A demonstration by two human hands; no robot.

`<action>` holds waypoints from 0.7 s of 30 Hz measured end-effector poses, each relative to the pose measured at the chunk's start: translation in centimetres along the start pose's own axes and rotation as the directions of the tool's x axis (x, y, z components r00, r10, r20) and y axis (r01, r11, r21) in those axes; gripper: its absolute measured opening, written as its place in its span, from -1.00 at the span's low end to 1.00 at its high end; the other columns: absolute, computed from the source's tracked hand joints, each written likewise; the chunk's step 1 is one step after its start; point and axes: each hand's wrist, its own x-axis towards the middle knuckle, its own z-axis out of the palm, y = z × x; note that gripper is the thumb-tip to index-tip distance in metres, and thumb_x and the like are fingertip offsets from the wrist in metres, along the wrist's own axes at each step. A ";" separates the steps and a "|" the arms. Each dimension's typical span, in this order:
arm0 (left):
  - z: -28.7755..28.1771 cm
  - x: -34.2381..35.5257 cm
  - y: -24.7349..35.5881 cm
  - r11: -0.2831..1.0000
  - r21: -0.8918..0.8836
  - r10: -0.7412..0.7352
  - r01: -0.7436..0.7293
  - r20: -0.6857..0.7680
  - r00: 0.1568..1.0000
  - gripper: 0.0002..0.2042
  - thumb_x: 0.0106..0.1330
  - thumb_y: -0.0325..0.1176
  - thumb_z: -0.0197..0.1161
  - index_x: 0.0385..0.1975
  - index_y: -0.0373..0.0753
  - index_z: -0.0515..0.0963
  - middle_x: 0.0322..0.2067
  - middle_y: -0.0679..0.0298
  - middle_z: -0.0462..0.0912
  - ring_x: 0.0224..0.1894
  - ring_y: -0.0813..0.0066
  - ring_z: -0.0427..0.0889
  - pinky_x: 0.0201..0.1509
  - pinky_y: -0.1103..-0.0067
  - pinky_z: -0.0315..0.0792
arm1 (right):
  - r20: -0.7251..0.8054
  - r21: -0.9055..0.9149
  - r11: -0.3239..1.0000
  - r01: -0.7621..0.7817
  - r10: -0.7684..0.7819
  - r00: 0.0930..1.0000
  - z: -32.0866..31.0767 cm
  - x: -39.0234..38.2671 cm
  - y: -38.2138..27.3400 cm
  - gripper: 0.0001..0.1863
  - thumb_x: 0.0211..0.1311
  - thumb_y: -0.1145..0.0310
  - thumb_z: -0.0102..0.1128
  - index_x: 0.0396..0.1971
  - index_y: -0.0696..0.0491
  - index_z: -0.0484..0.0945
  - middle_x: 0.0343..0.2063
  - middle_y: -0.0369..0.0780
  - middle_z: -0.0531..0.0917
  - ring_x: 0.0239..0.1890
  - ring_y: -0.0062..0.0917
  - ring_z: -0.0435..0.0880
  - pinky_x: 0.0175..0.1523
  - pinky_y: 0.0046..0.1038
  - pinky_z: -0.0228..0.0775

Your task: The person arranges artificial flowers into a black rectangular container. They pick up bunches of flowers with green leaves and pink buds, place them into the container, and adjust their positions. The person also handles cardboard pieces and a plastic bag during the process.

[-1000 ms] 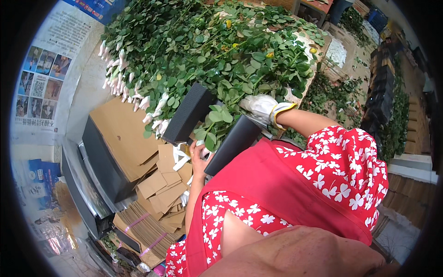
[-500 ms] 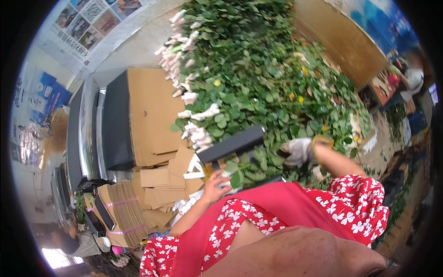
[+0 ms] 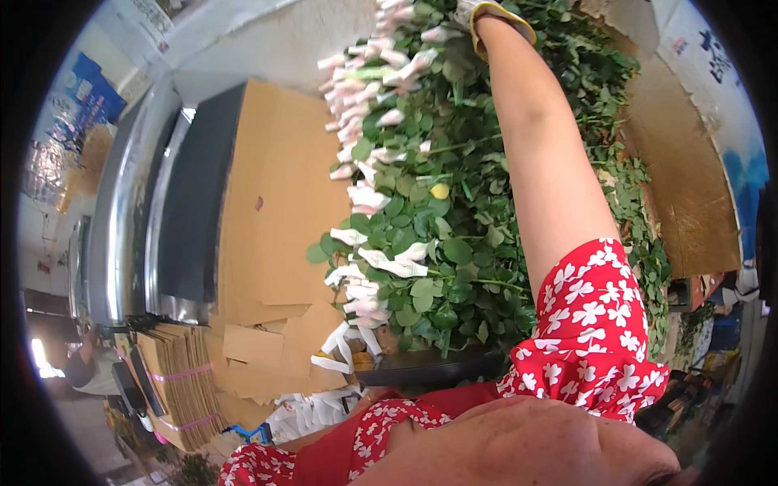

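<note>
My right hand [image 3: 478,18], in a white glove with yellow cuff, reaches to the top of a big pile of leafy rose stems [image 3: 458,275]; its fingers are hidden. Pale bud sleeves [image 3: 365,198] line the pile's left edge. My left hand [image 3: 374,395] is low in the middle, beside a dark trough [image 3: 421,368], largely hidden by my clothing, so its grip does not show.
Brown cardboard sheets [image 3: 284,162] and a dark board [image 3: 194,194] stand left, by silver-edged panels [image 3: 126,211]. Banded cardboard bundles [image 3: 182,381] lie lower left, near another person [image 3: 81,368]. A brown board [image 3: 681,186] edges the pile's right.
My right hand and arm have moved from beside the trough up to the far top of the pile. The view has swung. My left hand has mostly dropped out of sight.
</note>
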 end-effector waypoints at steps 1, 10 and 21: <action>-0.1 0.1 -0.2 1.000 -0.009 -0.012 0.012 0.008 1.000 -0.70 0.15 -0.40 0.39 -0.09 -0.18 0.62 0.16 0.06 0.52 0.17 0.15 0.51 0.19 0.40 0.38 | 0.070 0.115 0.991 -0.069 0.062 0.996 2.6 2.5 1.8 -0.25 0.42 -0.19 -0.54 0.41 -0.02 0.19 0.41 -0.08 0.20 0.45 -0.25 0.18 0.48 -0.22 -0.01; 0.8 0.2 -1.8 0.999 -0.043 0.023 -0.023 -0.006 1.000 -0.63 0.19 -0.42 0.33 0.03 -0.22 0.54 0.20 0.08 0.48 0.24 0.19 0.42 0.28 0.42 0.27 | -0.760 -0.244 0.942 0.229 -0.333 0.558 -14.0 -10.4 2.2 -0.86 0.03 0.38 0.13 -0.39 -0.01 0.63 -0.45 -0.10 0.67 -0.28 -0.15 0.66 -0.21 -0.18 0.48; 0.2 -2.5 -2.0 0.999 -0.036 0.009 -0.008 0.006 1.000 -0.54 0.24 -0.45 0.27 0.18 -0.26 0.45 0.24 0.10 0.43 0.32 0.23 0.32 0.40 0.44 0.13 | -0.434 -0.576 0.767 0.284 -0.581 0.688 -15.0 -16.0 6.1 -0.75 0.15 0.38 0.03 -0.18 0.01 0.59 -0.27 -0.09 0.65 -0.19 -0.14 0.65 -0.13 -0.18 0.49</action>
